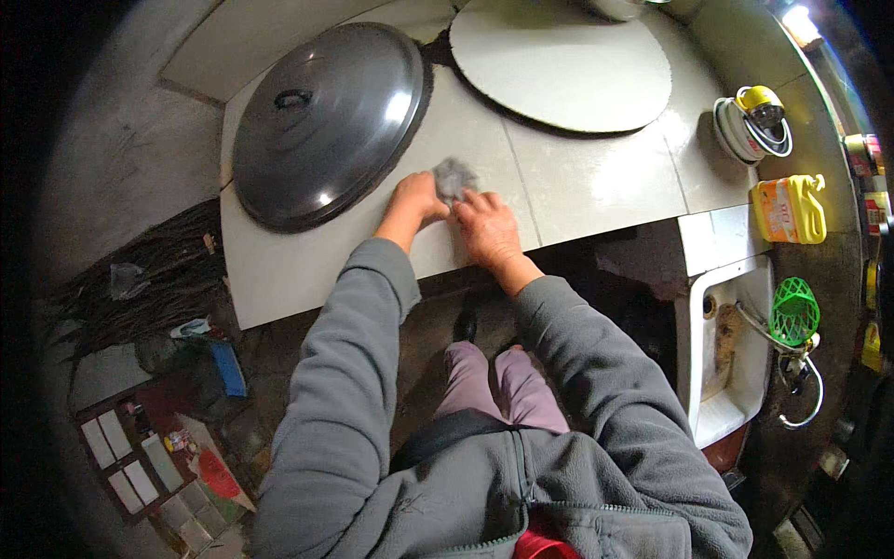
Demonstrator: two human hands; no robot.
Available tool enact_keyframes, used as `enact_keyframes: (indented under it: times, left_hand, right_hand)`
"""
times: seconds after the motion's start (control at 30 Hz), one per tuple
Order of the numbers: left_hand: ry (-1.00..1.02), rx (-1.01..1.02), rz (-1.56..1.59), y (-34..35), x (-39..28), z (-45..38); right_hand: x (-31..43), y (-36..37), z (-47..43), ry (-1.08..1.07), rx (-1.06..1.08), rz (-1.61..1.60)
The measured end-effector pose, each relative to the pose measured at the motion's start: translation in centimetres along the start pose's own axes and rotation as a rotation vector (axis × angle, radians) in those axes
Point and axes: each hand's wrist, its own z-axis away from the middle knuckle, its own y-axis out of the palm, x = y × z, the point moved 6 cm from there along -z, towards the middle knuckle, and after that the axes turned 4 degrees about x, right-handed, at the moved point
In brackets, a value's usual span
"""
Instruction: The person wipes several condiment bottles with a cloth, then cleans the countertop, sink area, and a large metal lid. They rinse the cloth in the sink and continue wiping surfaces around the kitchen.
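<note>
A small grey wad [455, 179], blurred, is between my two hands above the pale tiled counter [573, 175]. It could be a cloth or scouring wool; the blur does not settle which. My left hand [415, 199] grips its left side. The fingers of my right hand [487, 225] hold its lower right edge. Left of my hands lies a large dark domed wok lid [335, 133] with a small handle. Behind them and to the right, a round white board [566, 63] rests on the counter.
At right stand a coiled white hose or cable [740, 133], a yellow jug [789, 209], a white sink [730, 349] and a green mesh basket [794, 311]. Brushwood [160, 279] is piled at left. The counter's front edge [293, 312] runs before my body.
</note>
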Motion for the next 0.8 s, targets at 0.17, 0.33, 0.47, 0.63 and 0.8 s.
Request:
enact_keyframes:
  times: [0.17,0.33,0.47,0.63,0.8]
  left_hand:
    - [0.004,-0.049,0.097,-0.3,0.3,7.9]
    - [-0.350,-0.502,0.125,0.8,20.7,22.6]
    - [-0.943,-0.519,0.261,3.2,40.1,33.1]
    - [-1.191,-0.601,0.454,5.1,49.7,35.1]
    - [-1.332,-0.753,0.342,7.9,49.5,34.2]
  right_hand:
    - [-6.7,-4.6,3.8,0.076,-0.076,0.255]
    - [-14.5,-7.6,8.6,0.481,-0.241,0.241]
    - [-2.9,-1.0,5.9,0.337,-0.211,0.128]
    - [20.5,10.1,1.2,-0.250,0.281,0.020]
    - [27.9,13.7,0.8,-0.420,0.303,0.071]
